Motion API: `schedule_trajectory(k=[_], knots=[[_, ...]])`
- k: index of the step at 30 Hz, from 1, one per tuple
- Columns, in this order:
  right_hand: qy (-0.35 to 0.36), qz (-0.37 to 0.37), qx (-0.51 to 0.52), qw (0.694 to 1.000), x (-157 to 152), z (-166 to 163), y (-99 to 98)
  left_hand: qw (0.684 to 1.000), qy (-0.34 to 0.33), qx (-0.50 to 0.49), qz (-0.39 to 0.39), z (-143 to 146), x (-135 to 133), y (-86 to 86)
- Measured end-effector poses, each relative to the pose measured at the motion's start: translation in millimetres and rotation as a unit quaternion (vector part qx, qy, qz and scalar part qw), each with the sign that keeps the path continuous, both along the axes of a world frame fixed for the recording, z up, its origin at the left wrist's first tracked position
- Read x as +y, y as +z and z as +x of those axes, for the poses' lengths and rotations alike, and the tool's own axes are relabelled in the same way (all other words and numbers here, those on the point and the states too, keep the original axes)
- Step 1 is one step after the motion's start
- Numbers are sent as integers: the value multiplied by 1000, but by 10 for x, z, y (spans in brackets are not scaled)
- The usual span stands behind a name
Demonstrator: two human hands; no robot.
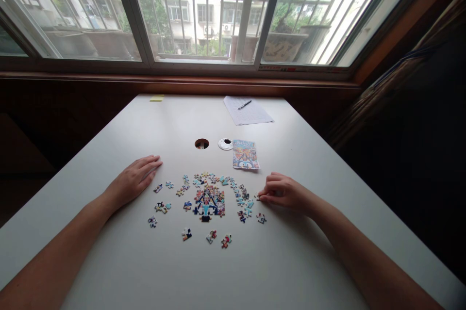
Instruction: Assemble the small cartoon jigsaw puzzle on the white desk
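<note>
My left hand (134,179) lies flat on the white table (291,261), fingers stretched out and holding nothing, just left of scattered puzzle pieces (162,205). My right hand (282,191) is curled, its fingertips pinching a small puzzle piece (257,197) at the right edge of the scatter. A joined patch of puzzle (209,202) sits in the middle between both hands. More loose pieces (211,237) lie nearer to me. A colourful reference picture (245,154) lies just beyond the pieces.
A round cable hole (201,143) and its white cap (225,144) sit behind the puzzle. Paper (251,112) with a pen (244,105) lies at the far edge, a yellow note (157,98) at far left. A large window fills the back; dark furniture stands right.
</note>
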State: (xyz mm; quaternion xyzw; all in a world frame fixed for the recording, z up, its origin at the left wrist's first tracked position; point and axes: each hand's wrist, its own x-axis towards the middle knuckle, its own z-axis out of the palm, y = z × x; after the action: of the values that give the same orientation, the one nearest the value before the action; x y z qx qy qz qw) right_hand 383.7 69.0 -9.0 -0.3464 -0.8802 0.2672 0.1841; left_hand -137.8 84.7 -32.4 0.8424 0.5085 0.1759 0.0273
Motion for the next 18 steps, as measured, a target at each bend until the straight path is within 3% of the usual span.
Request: schedule_trajectory(k=[18], knots=[[-8, -12, -3, 1000, -2, -3, -1, 1000, -8, 13, 2, -27, 12, -25]])
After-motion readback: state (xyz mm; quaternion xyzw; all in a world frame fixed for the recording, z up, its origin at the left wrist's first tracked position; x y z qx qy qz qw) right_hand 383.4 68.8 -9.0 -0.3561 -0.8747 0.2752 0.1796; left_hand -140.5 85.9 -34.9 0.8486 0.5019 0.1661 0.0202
